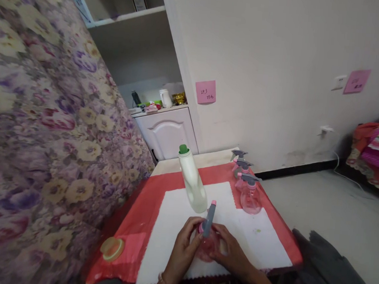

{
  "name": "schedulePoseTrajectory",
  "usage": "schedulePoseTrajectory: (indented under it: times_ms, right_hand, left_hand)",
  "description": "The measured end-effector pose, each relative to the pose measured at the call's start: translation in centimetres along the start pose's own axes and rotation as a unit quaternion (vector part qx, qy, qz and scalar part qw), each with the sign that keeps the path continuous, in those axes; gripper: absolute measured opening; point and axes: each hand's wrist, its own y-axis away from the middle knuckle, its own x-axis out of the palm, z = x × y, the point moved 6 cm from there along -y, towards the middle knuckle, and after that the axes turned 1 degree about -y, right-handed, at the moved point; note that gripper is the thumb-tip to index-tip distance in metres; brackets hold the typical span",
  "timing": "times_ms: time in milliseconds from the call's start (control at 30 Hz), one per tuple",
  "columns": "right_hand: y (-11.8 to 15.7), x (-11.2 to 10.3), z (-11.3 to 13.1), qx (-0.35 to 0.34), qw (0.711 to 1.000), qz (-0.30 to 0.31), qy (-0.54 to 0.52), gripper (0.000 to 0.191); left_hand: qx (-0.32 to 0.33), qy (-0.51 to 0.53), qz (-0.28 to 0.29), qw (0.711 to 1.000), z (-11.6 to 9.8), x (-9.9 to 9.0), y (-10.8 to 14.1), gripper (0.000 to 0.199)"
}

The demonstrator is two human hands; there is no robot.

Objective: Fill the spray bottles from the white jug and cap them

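Observation:
A pink transparent spray bottle (206, 249) with a grey trigger head (208, 220) stands between both hands at the front of the white cloth. My left hand (183, 246) has its fingers wrapped round the bottle's neck and pink collar. Around the right side of the round body curls my right hand (230, 252). Just behind them a tall pale green bottle (192, 184) with a green top (183, 149) stands on the cloth. More pink spray bottles with grey heads are lined up at the right, the nearest one (251, 201) by the table's edge.
The white cloth (169, 228) lies over a red table cover (134, 212). A round yellowish lid (112, 249) sits at the front left corner. A floral curtain (60, 149) hangs along the left side. Behind the table are a white cabinet (168, 134) and a wall with pink notes (205, 92).

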Motion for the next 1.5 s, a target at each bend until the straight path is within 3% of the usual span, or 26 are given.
schedulePoseTrajectory:
  times_ms: [200,400,600,733,933,1267,1500]
  right_hand:
    - [-0.1,-0.1,0.0,0.007,1.000,0.002,0.006,0.073]
    - [0.1,0.0,-0.5,0.015,1.000,-0.002,0.002,0.073]
    - [0.0,-0.1,-0.4,0.025,1.000,-0.001,0.011,0.078]
    - [0.0,0.0,-0.9,0.039,0.999,-0.003,0.011,0.080]
    - [0.1,-0.1,-1.3,0.023,1.000,-0.003,0.010,0.078]
    - [0.1,-0.1,-1.1,0.026,1.000,-0.004,0.007,0.078]
    - [0.0,-0.3,-1.2,0.029,1.000,0.003,-0.011,0.079]
  left_hand:
    - [-0.024,-0.046,-0.004,0.999,-0.1,-0.2,-0.6,0.025]
    - [-0.006,-0.097,0.013,0.995,-2.0,0.0,-1.0,0.026]
    - [0.011,-0.198,-0.025,0.980,-3.1,-0.3,-1.1,0.023]
    - [-0.031,-0.166,-0.039,0.985,-2.8,-0.6,-0.9,0.021]
    - [0.016,-0.139,-0.045,0.989,-3.8,-0.4,-0.5,0.013]
    - [-0.020,-0.061,-0.177,0.982,-0.3,-0.3,0.9,0.013]
    - [-0.031,-0.034,-0.162,0.986,0.2,-0.1,0.7,0.017]
